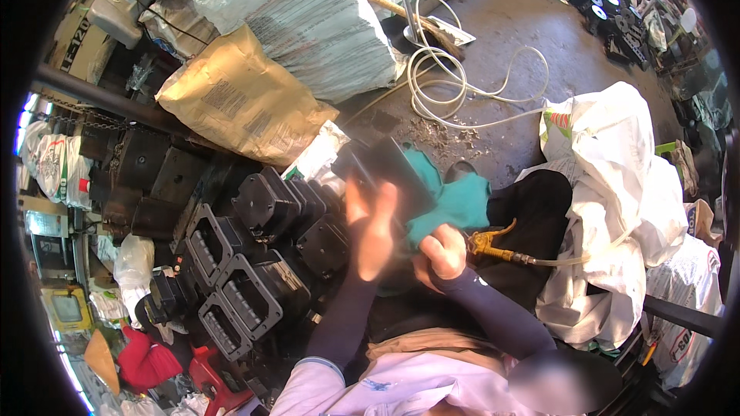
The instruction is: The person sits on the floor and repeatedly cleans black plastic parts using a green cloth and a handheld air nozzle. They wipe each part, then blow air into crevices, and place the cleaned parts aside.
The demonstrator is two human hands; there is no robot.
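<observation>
My left hand point(371, 223) is closed on a black box-like part point(401, 173), which is tilted and smeared by motion. A teal cloth point(455, 200) is bunched up against the part's right side. Its lower end is gripped in the closed fingers of my right hand point(441, 254). Just right of that hand, a yellow air blow gun point(489, 244) with a pale hose lies across my dark-clad leg, apart from the fingers. Left of my left forearm several black housings point(266, 204) are piled up, some with open rectangular frames point(243, 304).
A brown paper sack point(247, 96) and a large white sack point(308, 27) stand ahead. Crumpled white sacks point(605, 200) lie on the right. A pale hose point(462, 92) coils over the floor beside scattered scraps. More black parts point(609, 11) are heaped far right; a red chair point(216, 381) is lower left.
</observation>
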